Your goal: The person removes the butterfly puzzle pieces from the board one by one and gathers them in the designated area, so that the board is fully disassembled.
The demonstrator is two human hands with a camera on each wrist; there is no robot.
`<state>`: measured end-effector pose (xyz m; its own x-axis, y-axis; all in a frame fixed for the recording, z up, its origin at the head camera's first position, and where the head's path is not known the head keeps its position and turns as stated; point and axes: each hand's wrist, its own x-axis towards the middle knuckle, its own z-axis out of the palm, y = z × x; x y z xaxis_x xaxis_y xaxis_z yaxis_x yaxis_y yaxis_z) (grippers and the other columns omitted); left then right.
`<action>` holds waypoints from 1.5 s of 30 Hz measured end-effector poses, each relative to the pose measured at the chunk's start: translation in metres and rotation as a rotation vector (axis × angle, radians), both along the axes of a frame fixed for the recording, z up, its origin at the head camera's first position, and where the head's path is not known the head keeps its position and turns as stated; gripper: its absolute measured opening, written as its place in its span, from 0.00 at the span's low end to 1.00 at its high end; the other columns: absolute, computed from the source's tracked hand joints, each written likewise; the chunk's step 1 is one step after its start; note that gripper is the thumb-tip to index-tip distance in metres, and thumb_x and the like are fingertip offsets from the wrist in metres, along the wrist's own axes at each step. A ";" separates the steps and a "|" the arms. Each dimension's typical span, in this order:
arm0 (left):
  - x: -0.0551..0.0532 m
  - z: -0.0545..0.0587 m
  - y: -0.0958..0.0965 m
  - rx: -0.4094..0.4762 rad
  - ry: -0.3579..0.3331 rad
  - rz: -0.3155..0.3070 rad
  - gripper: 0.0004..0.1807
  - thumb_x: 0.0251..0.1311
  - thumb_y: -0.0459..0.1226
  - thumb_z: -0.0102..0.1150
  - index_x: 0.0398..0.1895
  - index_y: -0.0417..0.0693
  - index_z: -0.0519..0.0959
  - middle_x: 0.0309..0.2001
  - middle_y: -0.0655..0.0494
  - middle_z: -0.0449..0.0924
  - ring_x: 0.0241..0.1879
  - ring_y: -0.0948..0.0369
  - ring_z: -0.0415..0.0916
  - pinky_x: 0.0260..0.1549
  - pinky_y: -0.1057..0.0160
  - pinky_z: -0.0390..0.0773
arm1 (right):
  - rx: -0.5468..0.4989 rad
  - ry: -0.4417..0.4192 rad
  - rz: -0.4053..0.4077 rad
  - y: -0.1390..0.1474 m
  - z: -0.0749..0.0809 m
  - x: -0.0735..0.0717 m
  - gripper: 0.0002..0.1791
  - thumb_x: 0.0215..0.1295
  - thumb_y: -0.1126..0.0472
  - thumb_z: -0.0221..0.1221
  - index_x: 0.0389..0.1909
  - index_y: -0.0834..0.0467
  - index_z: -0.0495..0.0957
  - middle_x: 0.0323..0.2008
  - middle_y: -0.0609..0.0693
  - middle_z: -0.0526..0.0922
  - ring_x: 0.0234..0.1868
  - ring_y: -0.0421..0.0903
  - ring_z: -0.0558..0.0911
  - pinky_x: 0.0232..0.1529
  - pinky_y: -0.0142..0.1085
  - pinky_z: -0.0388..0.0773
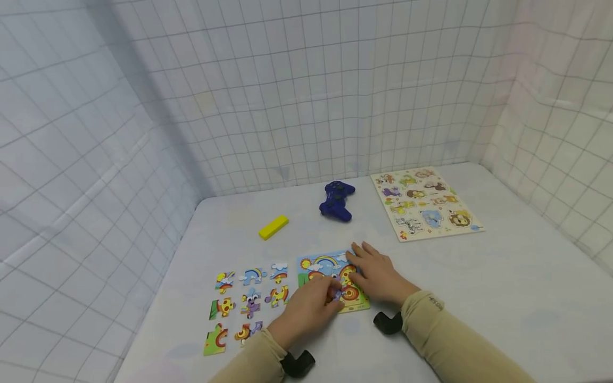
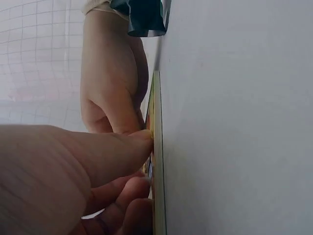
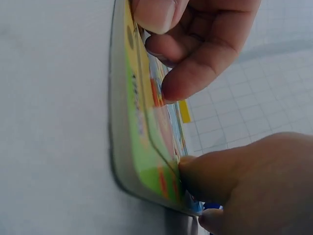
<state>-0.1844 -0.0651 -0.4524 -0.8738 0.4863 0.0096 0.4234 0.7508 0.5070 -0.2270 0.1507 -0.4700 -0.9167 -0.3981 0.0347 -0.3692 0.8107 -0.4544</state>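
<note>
A jigsaw board (image 1: pixel 354 307) printed with a sun, rainbow and snail lies flat on the white table, partly covered by both hands. My left hand (image 1: pixel 312 306) bends over its near left part, fingers curled, with thumb and fingertips against the picture. Whether they pinch a piece is hidden. In the right wrist view, the left thumb (image 3: pixel 156 14) is by the board's near edge. My right hand (image 1: pixel 380 274) rests on the board's right side with its fingers spread. Its thumb (image 3: pixel 208 174) touches the picture near the corner.
Loose jigsaw pieces (image 1: pixel 250 302) lie in rows left of the board. Behind are a yellow block (image 1: pixel 273 227), a blue game controller (image 1: pixel 337 200) and an animal puzzle board (image 1: pixel 421 204). Grid-patterned white sheeting (image 1: pixel 287 96) surrounds the table (image 1: pixel 517 298).
</note>
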 end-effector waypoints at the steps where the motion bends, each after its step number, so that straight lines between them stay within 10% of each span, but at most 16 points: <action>1: 0.000 0.000 0.001 -0.002 0.004 0.004 0.19 0.67 0.45 0.67 0.57 0.50 0.80 0.38 0.64 0.75 0.33 0.68 0.69 0.33 0.67 0.72 | -0.004 0.001 -0.005 -0.001 0.000 0.001 0.31 0.77 0.53 0.55 0.77 0.58 0.64 0.80 0.60 0.57 0.81 0.66 0.50 0.69 0.69 0.57; 45: -0.004 -0.012 0.010 0.104 0.087 0.124 0.07 0.64 0.45 0.70 0.42 0.60 0.83 0.38 0.68 0.80 0.33 0.72 0.73 0.30 0.69 0.72 | 0.037 -0.033 -0.037 -0.005 0.006 0.004 0.29 0.80 0.57 0.51 0.78 0.58 0.63 0.80 0.60 0.55 0.81 0.64 0.49 0.71 0.67 0.54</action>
